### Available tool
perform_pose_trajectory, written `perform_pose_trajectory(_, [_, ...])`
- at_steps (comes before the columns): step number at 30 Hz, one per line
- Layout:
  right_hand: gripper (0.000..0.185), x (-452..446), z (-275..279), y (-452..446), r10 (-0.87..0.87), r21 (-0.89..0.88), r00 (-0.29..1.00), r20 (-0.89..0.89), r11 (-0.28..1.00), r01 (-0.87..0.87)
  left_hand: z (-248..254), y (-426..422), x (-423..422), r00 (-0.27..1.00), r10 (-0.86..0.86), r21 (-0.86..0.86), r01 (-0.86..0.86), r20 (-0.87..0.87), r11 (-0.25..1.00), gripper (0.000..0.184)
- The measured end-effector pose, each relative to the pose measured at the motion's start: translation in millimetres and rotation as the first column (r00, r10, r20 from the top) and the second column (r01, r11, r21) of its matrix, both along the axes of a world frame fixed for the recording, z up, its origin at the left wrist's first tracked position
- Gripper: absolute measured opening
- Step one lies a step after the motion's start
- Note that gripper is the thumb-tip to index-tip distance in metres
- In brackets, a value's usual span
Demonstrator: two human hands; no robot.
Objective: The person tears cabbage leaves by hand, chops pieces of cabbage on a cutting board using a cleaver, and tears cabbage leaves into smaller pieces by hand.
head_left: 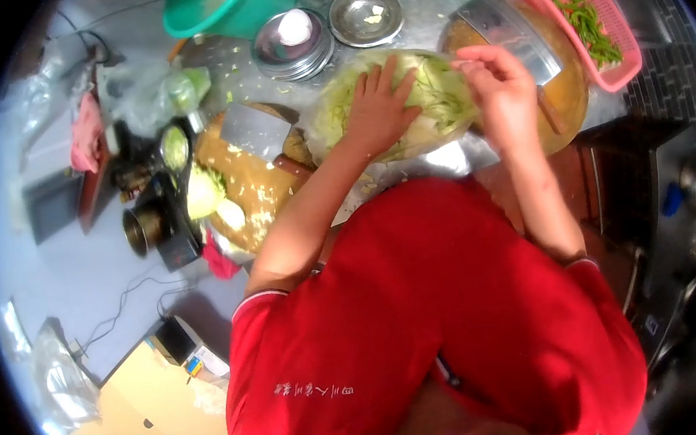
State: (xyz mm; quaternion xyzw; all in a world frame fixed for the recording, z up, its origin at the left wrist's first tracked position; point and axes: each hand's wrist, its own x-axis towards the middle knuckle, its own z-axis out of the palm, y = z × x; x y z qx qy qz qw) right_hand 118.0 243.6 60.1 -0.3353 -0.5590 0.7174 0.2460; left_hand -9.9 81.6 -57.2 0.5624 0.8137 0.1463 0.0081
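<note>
A clear plastic bag [444, 105] full of cut pale-green vegetable, which looks like cabbage, lies at the near edge of the metal table. My left hand [380, 109] rests flat on top of it with the fingers spread. At the bag's right end, the fingers of my right hand [503, 84] are pinched together on what looks like the plastic; the exact grip is partly hidden. Left of the bag, a cleaver [255, 131] lies on a round wooden cutting board [221, 158] strewn with scraps. Another cleaver [509, 35] lies on a second board [571, 89] at the right.
Behind the bag stand stacked metal bowls [290, 58] with a white item on top, and a metal plate [366, 16]. A green basin [209, 12] is at the back left. A pink basket [629, 64] holds green peppers. Cut cabbage [204, 189] sits on the left board.
</note>
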Motion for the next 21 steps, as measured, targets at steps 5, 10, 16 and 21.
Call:
perform_pose_trajectory(5, [0.019, -11, 4, 6, 0.053, 0.136, 0.999, -0.008, 0.989, -0.051, -36, 5, -6, 1.000, 0.000, 0.022, 0.000, -0.014, 1.000, 0.070])
perform_pose_trajectory(10, [0.021, -18, -17, 5, 0.040, 0.188, 0.999, -0.011, 0.982, -0.037, -14, -12, 0, 0.999, 0.034, -0.033, -0.033, 0.034, 0.999, 0.064])
perform_pose_trajectory(16, [0.019, -22, 8, 6, 0.036, 0.109, 0.999, -0.040, 0.994, -0.032, 47, -44, -20, 0.988, -0.037, 0.119, 0.019, 0.150, 0.993, 0.043])
perform_pose_trajectory(21, [0.017, -20, -36, 32, -0.032, 0.198, 0.998, 0.050, 0.980, 0.021, 117, -106, -28, 0.997, -0.006, -0.396, -0.022, -0.071, 0.918, 0.021])
